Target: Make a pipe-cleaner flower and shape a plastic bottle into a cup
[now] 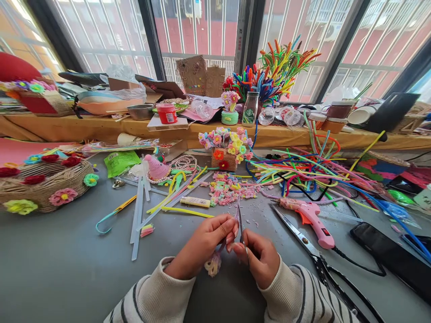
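Observation:
Near the table's front edge, my left hand [205,244] pinches a purple fuzzy pipe cleaner [236,214]. A cream and lilac pipe-cleaner flower [213,264] hangs just below these fingers. My right hand [261,255] is closed round a small pair of scissors [240,224], whose thin blades point away from me, right beside the purple stem. Whether the blades touch the stem I cannot tell. Beyond both hands lies a heap of short pastel pipe-cleaner clippings [225,188]. A glue stick [195,202] and a yellow pipe cleaner [186,211] lie just left of it.
Large scissors [305,241], a pink glue gun [313,217] and a black phone [387,251] lie to the right. Behind them spreads a tangle of pipe cleaners [296,175]. Clear glue sticks [137,220] and a twine basket [43,188] are left; a flower box [224,159] stands centrally.

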`<state>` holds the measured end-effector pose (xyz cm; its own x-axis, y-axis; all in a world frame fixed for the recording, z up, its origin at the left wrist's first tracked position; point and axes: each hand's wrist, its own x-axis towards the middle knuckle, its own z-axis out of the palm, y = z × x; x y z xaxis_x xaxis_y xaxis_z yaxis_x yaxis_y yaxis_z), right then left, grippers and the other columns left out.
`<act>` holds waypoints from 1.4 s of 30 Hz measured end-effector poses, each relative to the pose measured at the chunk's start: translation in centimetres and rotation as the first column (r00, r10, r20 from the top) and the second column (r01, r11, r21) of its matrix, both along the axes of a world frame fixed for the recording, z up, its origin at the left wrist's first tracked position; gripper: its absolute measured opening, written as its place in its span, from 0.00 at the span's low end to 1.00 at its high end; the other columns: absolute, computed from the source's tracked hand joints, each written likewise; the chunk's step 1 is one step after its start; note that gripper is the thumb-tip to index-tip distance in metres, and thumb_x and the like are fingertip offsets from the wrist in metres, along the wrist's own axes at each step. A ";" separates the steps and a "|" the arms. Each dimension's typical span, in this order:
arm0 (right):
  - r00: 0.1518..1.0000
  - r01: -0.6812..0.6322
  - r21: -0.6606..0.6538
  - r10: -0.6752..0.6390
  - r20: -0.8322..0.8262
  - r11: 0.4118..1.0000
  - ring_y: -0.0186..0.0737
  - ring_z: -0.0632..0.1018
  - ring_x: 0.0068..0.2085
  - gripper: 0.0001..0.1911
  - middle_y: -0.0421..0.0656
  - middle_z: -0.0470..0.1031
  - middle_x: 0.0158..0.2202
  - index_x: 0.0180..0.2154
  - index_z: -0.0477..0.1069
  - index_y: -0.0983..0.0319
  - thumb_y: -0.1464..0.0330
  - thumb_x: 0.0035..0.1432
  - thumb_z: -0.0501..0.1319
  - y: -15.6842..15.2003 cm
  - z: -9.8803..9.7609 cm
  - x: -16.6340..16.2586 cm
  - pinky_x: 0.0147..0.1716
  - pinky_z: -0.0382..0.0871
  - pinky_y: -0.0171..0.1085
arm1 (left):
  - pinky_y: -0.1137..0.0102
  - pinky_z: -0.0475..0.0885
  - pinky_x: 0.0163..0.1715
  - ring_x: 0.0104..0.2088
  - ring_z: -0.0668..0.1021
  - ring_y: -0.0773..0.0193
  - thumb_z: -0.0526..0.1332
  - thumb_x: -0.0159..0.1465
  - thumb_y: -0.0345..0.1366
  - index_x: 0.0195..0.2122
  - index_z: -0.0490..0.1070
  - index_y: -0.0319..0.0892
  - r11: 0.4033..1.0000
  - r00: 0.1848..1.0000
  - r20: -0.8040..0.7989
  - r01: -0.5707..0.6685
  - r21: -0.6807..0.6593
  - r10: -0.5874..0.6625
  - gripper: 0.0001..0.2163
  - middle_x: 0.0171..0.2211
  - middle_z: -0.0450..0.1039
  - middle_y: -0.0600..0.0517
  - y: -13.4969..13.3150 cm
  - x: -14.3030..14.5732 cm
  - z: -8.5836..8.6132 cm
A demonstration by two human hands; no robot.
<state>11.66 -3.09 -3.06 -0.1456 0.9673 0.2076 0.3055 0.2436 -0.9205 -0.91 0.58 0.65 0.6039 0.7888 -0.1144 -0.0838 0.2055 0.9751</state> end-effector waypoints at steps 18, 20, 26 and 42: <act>0.994 0.085 0.033 -0.087 0.061 0.996 0.28 0.55 0.16 0.20 0.34 0.51 0.12 0.15 0.48 0.60 0.54 0.48 0.48 0.0 -0.1 0.0 0.16 0.49 0.31 | 0.78 0.56 0.20 0.18 0.60 0.75 0.47 0.58 0.38 0.20 0.57 0.39 0.999 0.999 0.017 0.032 -0.019 -0.032 0.12 0.17 0.53 0.58 0.0 0.0 -0.3; 0.992 0.107 0.049 -0.110 0.064 0.993 0.28 0.55 0.16 0.20 0.34 0.50 0.12 0.14 0.48 0.60 0.55 0.47 0.49 0.0 -0.1 0.0 0.16 0.49 0.31 | 0.78 0.56 0.20 0.19 0.60 0.75 0.46 0.58 0.38 0.20 0.57 0.39 1.000 1.000 0.020 0.024 -0.016 -0.024 0.12 0.18 0.53 0.58 0.0 0.0 -0.3; 0.998 0.060 0.028 -0.061 0.015 0.998 0.28 0.55 0.16 0.20 0.34 0.51 0.12 0.15 0.49 0.60 0.53 0.47 0.48 0.1 -0.3 0.0 0.16 0.49 0.30 | 0.79 0.56 0.20 0.19 0.59 0.75 0.47 0.57 0.37 0.20 0.57 0.39 1.000 0.999 0.020 0.028 -0.003 -0.028 0.11 0.18 0.53 0.57 0.0 0.0 -0.2; 0.995 0.055 0.024 -0.053 -0.081 0.998 0.30 0.57 0.19 0.22 0.36 0.54 0.16 0.19 0.55 0.62 0.50 0.47 0.44 0.2 -0.1 0.1 0.18 0.50 0.31 | 0.78 0.58 0.22 0.20 0.62 0.74 0.50 0.56 0.37 0.24 0.61 0.38 0.998 0.998 -0.001 -0.064 0.021 0.064 0.08 0.18 0.59 0.57 0.0 0.0 0.1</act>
<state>11.79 -2.93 -3.19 -0.0752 0.9674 0.2417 0.2438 0.2529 -0.9363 -0.89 0.55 0.76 0.5522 0.8279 -0.0982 -0.0943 0.1791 0.9793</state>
